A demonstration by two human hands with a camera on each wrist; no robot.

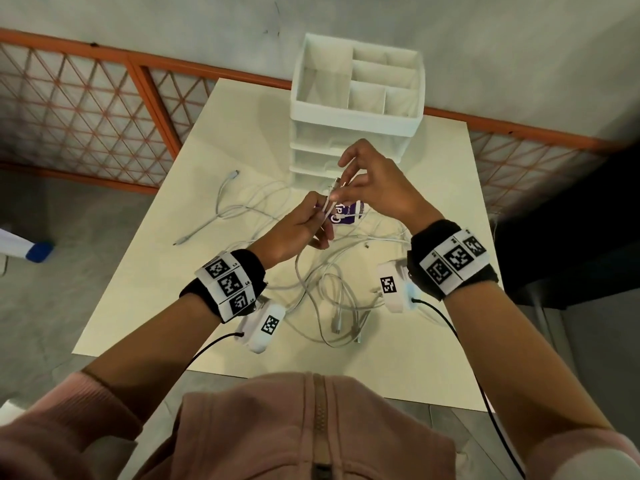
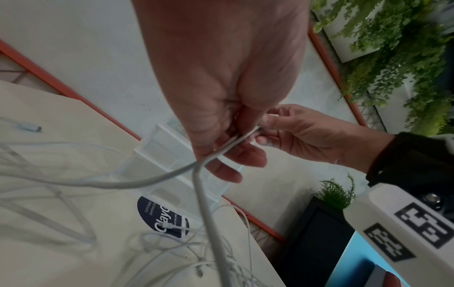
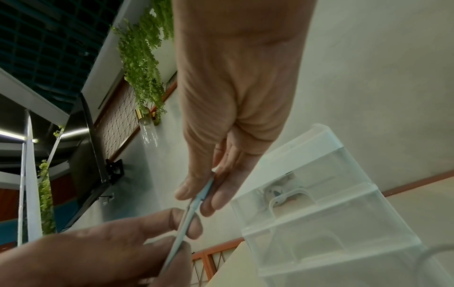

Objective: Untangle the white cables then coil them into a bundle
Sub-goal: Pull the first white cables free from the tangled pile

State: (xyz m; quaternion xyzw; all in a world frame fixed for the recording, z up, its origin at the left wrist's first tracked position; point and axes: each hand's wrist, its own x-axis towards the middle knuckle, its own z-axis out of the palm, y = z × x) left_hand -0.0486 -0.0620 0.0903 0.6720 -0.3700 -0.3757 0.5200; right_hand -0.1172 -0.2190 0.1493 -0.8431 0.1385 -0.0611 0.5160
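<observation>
both hands meet above the table [image 1: 145,271]: the left hand [image 1: 298,230] pinches a white cable [image 1: 327,211] between thumb and fingers, the right hand [image 1: 377,185] pinches its plug end just beside it. more white cables [image 1: 332,292] lie tangled on the table below, near a drawer organizer [image 1: 356,109].

The white cables [image 1: 325,289] looked smooth, rubbery and matt. The worktop [image 1: 145,292] was a matt cream laminate. The drawer unit [image 3: 326,223] was translucent glossy plastic; the wristbands [image 1: 453,261] were black cloth.
</observation>
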